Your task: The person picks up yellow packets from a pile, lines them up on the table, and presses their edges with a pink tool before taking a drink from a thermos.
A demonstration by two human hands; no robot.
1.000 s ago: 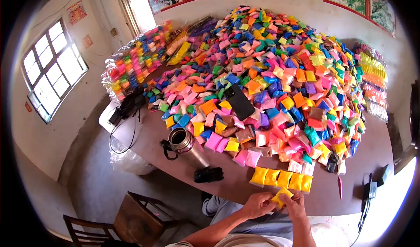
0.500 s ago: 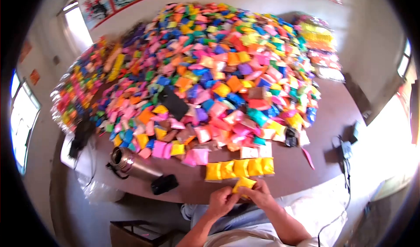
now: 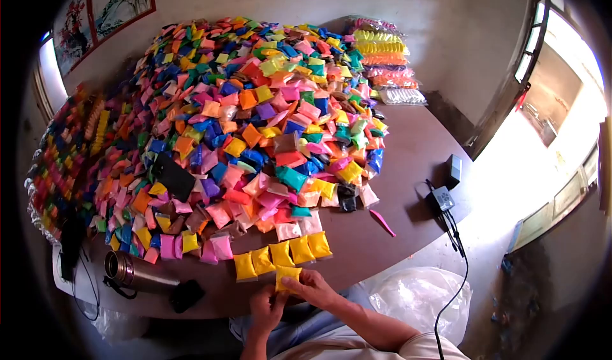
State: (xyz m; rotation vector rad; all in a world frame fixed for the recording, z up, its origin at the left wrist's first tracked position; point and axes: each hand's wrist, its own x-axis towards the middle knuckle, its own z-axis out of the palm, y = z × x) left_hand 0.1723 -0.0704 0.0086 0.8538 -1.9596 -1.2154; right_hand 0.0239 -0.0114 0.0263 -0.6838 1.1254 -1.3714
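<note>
A small yellow packet [image 3: 289,272] is held up at the table's front edge, in front of my body. My right hand [image 3: 313,288] grips it from the right, thumb pressed on its face. At its lower left edge, my left hand [image 3: 266,308] has its fingers closed on the packet, partly hidden by it. Just beyond my hands lies a row of several yellow packets [image 3: 281,255], side by side and slightly overlapping. Pale pink packets [image 3: 288,231] lie right behind that row.
A large heap of colourful packets [image 3: 223,114] covers most of the table [image 3: 414,137]. To the left are a steel flask [image 3: 143,274] and a black object [image 3: 187,295]. A pink strip [image 3: 382,223], a corded adapter [image 3: 441,198] and stacked bags [image 3: 382,60] are on the right.
The view has swung to the right, showing more of the doorway. Both hands still hold the yellow packet, which is now more upright. The row of packets stays in place.
</note>
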